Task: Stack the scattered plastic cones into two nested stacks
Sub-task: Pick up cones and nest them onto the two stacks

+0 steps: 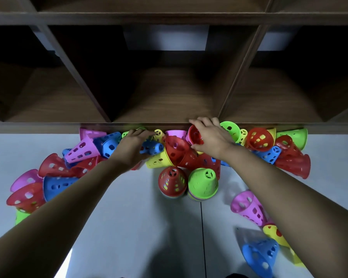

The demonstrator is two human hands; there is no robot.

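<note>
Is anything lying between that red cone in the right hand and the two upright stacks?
Yes. Tumbled red plastic cones lie between the red perforated plastic cone gripped by the right hand and the red-topped stack and green-topped stack. Lifted over them, nothing visible blocks it.

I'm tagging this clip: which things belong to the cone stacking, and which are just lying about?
Job: left hand gripping blue cone; right hand gripping red cone; red-topped stack; green-topped stack; loose pink cone.
Just there: wooden shelf unit; floor.
</note>
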